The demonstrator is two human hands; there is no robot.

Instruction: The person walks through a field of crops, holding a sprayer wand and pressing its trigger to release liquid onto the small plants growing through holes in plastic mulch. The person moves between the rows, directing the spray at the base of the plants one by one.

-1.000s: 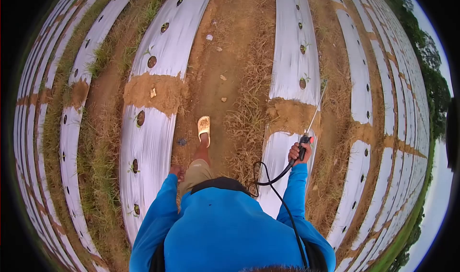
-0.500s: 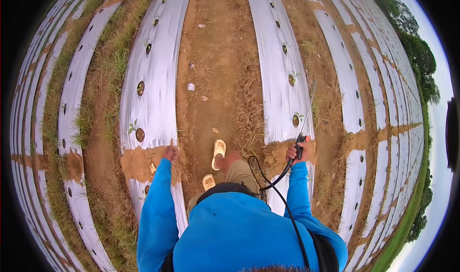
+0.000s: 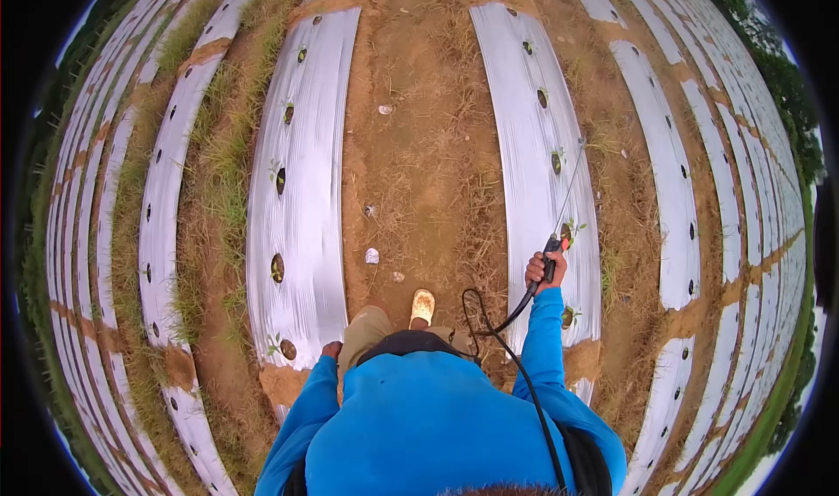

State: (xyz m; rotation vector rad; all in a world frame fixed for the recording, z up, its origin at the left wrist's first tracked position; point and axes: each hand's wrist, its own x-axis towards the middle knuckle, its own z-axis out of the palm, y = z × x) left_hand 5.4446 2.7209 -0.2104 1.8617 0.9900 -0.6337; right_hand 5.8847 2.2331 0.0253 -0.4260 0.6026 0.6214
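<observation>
My right hand (image 3: 546,270) is wrapped round the black handle of a spray wand (image 3: 570,190), whose thin metal tube points forward over the right plastic-covered bed (image 3: 533,138). From the handle a black hose (image 3: 516,360) loops back over my blue sleeve side. Low beside my left thigh hangs my left hand (image 3: 332,349), small in view near the edge of the left bed (image 3: 301,173); its fingers cannot be made out. Small green plants grow in round holes in both beds, one (image 3: 556,161) near the wand's tube.
A brown dirt path (image 3: 411,155) with dry grass runs between the beds. White scraps (image 3: 372,256) lie on it. One light clog (image 3: 423,305) shows in front of my waist. More covered rows stretch to both sides, with trees (image 3: 778,76) at the right edge.
The beds and path have shifted as I moved forward along the path. My left hand swung forward, then back beside my thigh. My right hand still holds the wand.
</observation>
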